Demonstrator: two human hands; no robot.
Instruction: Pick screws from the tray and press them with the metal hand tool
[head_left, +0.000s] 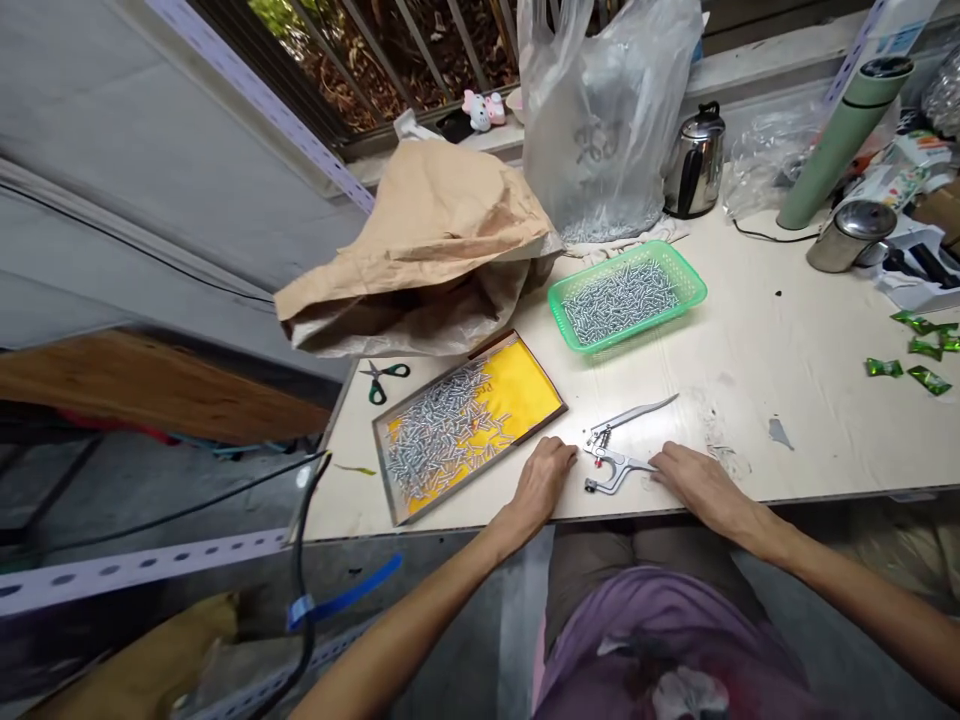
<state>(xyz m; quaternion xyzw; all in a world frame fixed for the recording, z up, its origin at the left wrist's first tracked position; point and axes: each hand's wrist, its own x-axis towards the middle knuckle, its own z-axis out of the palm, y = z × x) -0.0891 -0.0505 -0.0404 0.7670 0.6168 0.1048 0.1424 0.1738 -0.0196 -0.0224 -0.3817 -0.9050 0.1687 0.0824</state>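
- The work looks to be at a resting or starting point: both hands lie on the near edge of the table [787, 330] with a metal hand press tool [619, 450] between them, and neither hand holds it.
- The tool lies flat on the table with its long handle pointing up and to the right, its handles spread apart, and its red-marked head towards the left hand.
- The left hand [544, 480] rests palm down, fingers loosely curled, empty, just beside the tool's head and just right of the yellow tray [525, 385].
- The right hand [694, 480] lies palm down with the fingers stretched towards the tool's lower handle, touching it or nearly so; it is not closed around it.
- The yellow tray holds a spread of small metal pins [442, 430], mostly on its left half; the green basket [694, 285] further back holds more of the same.
- Judged from this, the next move would call for the right hand to close around the tool's handles while the left picks a single pin from the tray, a fine pinch among many loose pieces.
- Both forearms reach forward from the lap, wrists low at the table edge.
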